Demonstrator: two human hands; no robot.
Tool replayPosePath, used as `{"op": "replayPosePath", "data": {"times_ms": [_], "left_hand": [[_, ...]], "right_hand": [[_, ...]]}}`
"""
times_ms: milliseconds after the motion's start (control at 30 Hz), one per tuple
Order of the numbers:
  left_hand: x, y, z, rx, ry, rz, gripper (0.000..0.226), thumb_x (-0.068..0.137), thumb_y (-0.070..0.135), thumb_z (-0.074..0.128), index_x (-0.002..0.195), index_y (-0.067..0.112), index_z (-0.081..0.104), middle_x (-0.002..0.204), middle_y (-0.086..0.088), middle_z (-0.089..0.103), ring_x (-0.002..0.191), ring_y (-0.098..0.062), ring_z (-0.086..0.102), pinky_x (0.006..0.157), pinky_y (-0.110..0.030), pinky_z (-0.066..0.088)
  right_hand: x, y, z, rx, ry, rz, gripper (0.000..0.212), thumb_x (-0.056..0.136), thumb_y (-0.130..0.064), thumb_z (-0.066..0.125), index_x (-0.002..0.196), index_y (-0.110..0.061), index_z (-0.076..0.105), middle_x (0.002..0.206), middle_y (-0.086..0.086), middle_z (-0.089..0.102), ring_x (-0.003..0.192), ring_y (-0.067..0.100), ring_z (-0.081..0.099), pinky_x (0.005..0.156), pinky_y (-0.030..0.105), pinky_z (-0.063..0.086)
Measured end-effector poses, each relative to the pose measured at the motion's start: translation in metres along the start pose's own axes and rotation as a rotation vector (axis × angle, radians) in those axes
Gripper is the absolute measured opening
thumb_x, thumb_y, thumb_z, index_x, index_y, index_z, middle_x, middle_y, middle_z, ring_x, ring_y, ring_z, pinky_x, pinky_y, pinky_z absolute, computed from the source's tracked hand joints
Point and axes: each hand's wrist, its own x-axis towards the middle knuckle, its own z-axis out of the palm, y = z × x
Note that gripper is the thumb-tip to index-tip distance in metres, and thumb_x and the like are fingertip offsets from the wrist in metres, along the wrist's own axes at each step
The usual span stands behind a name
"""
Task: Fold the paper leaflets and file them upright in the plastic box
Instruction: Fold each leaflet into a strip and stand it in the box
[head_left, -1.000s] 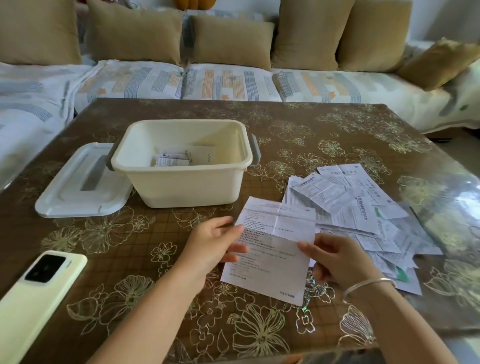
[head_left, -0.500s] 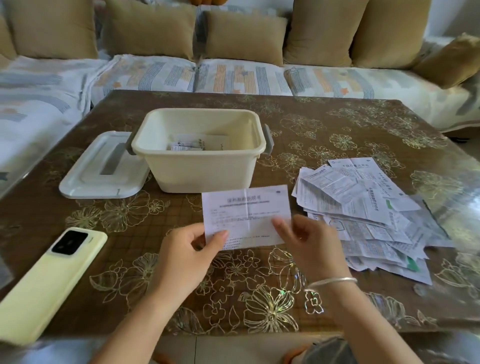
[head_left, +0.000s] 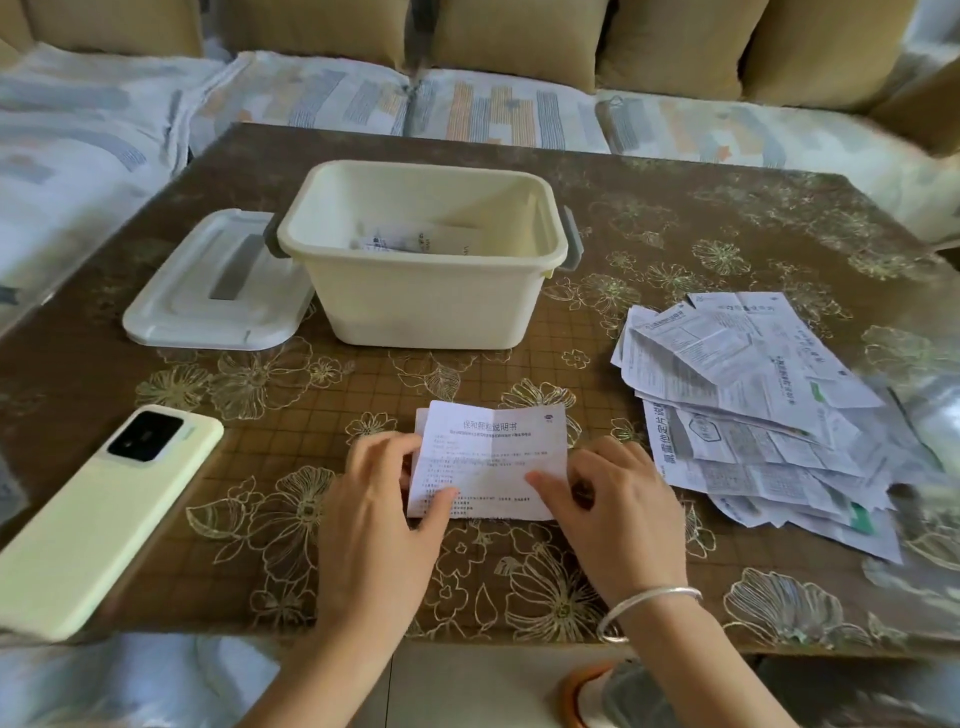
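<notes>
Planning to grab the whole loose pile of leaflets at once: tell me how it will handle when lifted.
Probably floppy: the pile of leaflets is thin creased sheets, fanned unevenly. Likely light, but sheets may slide apart, since they overlap loosely on the glossy table.

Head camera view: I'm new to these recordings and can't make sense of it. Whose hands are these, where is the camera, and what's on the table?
There is no machine here: a person works with bare hands. The one camera sits on the person's head, looking forward and down, so their own arms reach in from below. The left hand and right hand each pinch one side of a printed leaflet, which is partly folded. Behind it on the brown flowered table stands an open cream plastic box with a few folded leaflets inside. Its lid lies to its left. A loose pile of unfolded leaflets lies on the right, a pale green phone on the left.
</notes>
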Motion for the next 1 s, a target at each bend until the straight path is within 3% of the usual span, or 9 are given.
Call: {"op": "replayPosePath", "data": {"times_ms": [133, 233, 333, 400, 467, 533, 667, 800, 1000], "left_hand": [[0.001, -0.001, 0.001, 0.031, 0.015, 0.032, 0.066, 0.070, 0.030, 0.078, 0.129, 0.014, 0.052, 0.135, -0.003, 0.044, 0.083, -0.012, 0.060, 0.069, -0.036, 0.059], [-0.001, 0.000, 0.001, 0.099, 0.045, 0.058, 0.068, 0.068, 0.032, 0.076, 0.129, 0.012, 0.055, 0.147, -0.009, 0.037, 0.116, -0.024, 0.053, 0.098, -0.039, 0.045], [0.001, 0.000, 0.001, 0.183, 0.032, 0.178, 0.052, 0.071, 0.025, 0.080, 0.119, 0.016, 0.064, 0.140, -0.004, 0.048, 0.132, -0.026, 0.040, 0.110, -0.043, 0.029], [0.003, -0.003, 0.003, 0.199, 0.002, 0.295, 0.032, 0.076, 0.017, 0.078, 0.107, 0.018, 0.070, 0.127, 0.001, 0.060, 0.127, -0.024, 0.046, 0.109, -0.044, 0.030], [0.005, -0.006, 0.002, 0.175, -0.034, 0.385, 0.016, 0.085, 0.016, 0.069, 0.099, 0.021, 0.073, 0.113, 0.008, 0.067, 0.114, -0.018, 0.056, 0.104, -0.038, 0.033], [0.008, -0.008, -0.001, 0.143, -0.088, 0.418, 0.018, 0.090, 0.024, 0.057, 0.099, 0.024, 0.073, 0.108, 0.012, 0.068, 0.104, -0.013, 0.060, 0.100, -0.032, 0.035], [0.015, -0.014, -0.008, 0.137, -0.212, 0.438, 0.034, 0.088, 0.046, 0.049, 0.103, 0.027, 0.073, 0.111, 0.015, 0.067, 0.102, -0.007, 0.060, 0.100, -0.031, 0.036], [0.021, -0.019, -0.014, 0.167, -0.294, 0.476, 0.051, 0.079, 0.065, 0.054, 0.108, 0.027, 0.072, 0.115, 0.016, 0.066, 0.106, -0.005, 0.059, 0.100, -0.034, 0.037], [0.032, -0.020, -0.009, 0.037, -0.194, 0.458, 0.029, 0.085, 0.047, 0.055, 0.093, 0.028, 0.076, 0.098, 0.020, 0.070, 0.092, -0.003, 0.061, 0.084, -0.033, 0.047]], "right_hand": [[0.000, -0.004, -0.001, -0.059, -0.015, 0.010, 0.035, 0.076, -0.050, 0.070, 0.071, -0.026, 0.046, 0.076, -0.014, 0.048, 0.073, 0.010, 0.043, 0.047, 0.019, 0.029], [0.000, -0.005, -0.003, 0.019, -0.048, 0.050, 0.044, 0.074, -0.048, 0.073, 0.104, -0.026, 0.050, 0.093, -0.014, 0.052, 0.079, 0.008, 0.051, 0.053, 0.014, 0.030], [0.001, -0.004, -0.004, 0.071, -0.094, 0.057, 0.067, 0.073, -0.045, 0.075, 0.128, -0.025, 0.042, 0.117, -0.009, 0.047, 0.080, 0.008, 0.053, 0.054, 0.006, 0.025], [0.003, -0.004, -0.007, 0.029, -0.079, 0.003, 0.066, 0.072, -0.041, 0.076, 0.126, -0.024, 0.044, 0.123, -0.005, 0.046, 0.085, 0.009, 0.053, 0.053, 0.006, 0.028], [0.005, -0.005, -0.009, -0.039, -0.045, -0.118, 0.055, 0.070, -0.039, 0.077, 0.118, -0.022, 0.054, 0.120, -0.004, 0.051, 0.095, 0.013, 0.054, 0.057, 0.013, 0.042], [0.005, -0.004, -0.009, -0.043, -0.064, -0.265, 0.042, 0.073, -0.046, 0.071, 0.107, -0.024, 0.062, 0.115, -0.006, 0.057, 0.102, 0.015, 0.054, 0.074, 0.026, 0.051], [0.006, 0.002, -0.008, 0.023, -0.215, -0.450, 0.040, 0.081, -0.060, 0.053, 0.105, -0.031, 0.065, 0.115, -0.017, 0.061, 0.110, 0.007, 0.054, 0.091, 0.028, 0.045], [0.010, 0.008, -0.008, 0.044, -0.201, -0.519, 0.027, 0.089, -0.047, 0.054, 0.099, -0.027, 0.069, 0.110, -0.016, 0.066, 0.104, 0.006, 0.060, 0.087, 0.030, 0.049], [0.012, 0.006, -0.007, 0.092, -0.127, -0.460, 0.025, 0.096, -0.035, 0.047, 0.092, -0.022, 0.068, 0.093, -0.014, 0.070, 0.085, 0.007, 0.064, 0.073, 0.032, 0.053]]}}
